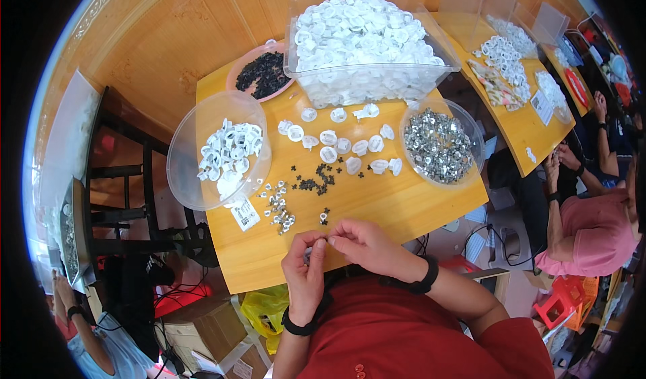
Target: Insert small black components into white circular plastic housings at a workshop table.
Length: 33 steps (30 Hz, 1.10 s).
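red shirt (404,328) fills the foreground; beyond it, over the desk (410,207), left hand (305,275) and right hand (367,242) meet, each grip pinched on a small, mostly hidden dark piece (326,238) between them. past the hands lie silvery metal parts (286,222), black cross-shaped pieces (309,184) and white plastic pieces (328,137).

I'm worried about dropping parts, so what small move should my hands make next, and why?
Perhaps shift your left hand and right hand slightly forward over the yellow wooden table. They meet close to its near edge, so anything dropped there might roll off, though whatever they may hold is mostly hidden.
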### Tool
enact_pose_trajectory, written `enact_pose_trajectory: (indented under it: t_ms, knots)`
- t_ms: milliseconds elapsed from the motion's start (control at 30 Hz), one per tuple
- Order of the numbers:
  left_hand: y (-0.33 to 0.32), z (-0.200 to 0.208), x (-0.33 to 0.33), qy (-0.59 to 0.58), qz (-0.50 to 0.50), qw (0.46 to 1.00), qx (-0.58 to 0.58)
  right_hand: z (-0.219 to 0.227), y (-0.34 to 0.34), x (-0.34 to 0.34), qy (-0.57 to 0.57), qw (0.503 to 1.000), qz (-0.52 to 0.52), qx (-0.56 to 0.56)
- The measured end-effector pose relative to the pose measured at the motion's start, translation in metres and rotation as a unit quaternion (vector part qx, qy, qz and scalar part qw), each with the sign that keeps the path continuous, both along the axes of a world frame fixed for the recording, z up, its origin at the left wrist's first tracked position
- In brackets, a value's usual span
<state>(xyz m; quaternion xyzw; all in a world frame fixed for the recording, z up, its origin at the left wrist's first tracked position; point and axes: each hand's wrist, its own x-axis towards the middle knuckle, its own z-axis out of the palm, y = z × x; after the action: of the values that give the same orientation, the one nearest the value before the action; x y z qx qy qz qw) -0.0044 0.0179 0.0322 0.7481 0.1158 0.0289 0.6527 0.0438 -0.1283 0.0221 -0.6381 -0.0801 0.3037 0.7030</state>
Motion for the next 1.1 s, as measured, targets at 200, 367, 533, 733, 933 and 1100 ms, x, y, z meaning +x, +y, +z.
enact_pose_trajectory:
  t_ms: [200, 367, 533, 733, 933, 1100]
  knots:
    - [0.005, -0.006, -0.001, -0.022, -0.008, 1.000, 0.012, 0.002, -0.002, 0.001, 0.188, 0.976, 0.018, 0.104]
    - [0.006, -0.004, 0.001, 0.071, 0.015, 0.973, -0.219, 0.012, 0.006, -0.005, -0.291, 0.947, -0.092, -0.097]
    - [0.008, -0.011, 0.001, 0.090, 0.018, 0.958, -0.272, 0.010, 0.007, -0.005, -0.520, 0.828, -0.081, -0.193]
    - [0.008, -0.008, 0.001, 0.096, 0.024, 0.941, -0.325, 0.011, 0.009, -0.005, -0.575, 0.785, -0.071, -0.220]
    - [0.007, -0.010, 0.001, 0.095, 0.020, 0.930, -0.354, 0.012, 0.008, -0.006, -0.575, 0.784, -0.103, -0.213]
    - [0.006, -0.009, 0.001, 0.089, 0.036, 0.932, -0.349, 0.014, 0.008, -0.007, -0.553, 0.801, -0.081, -0.213]
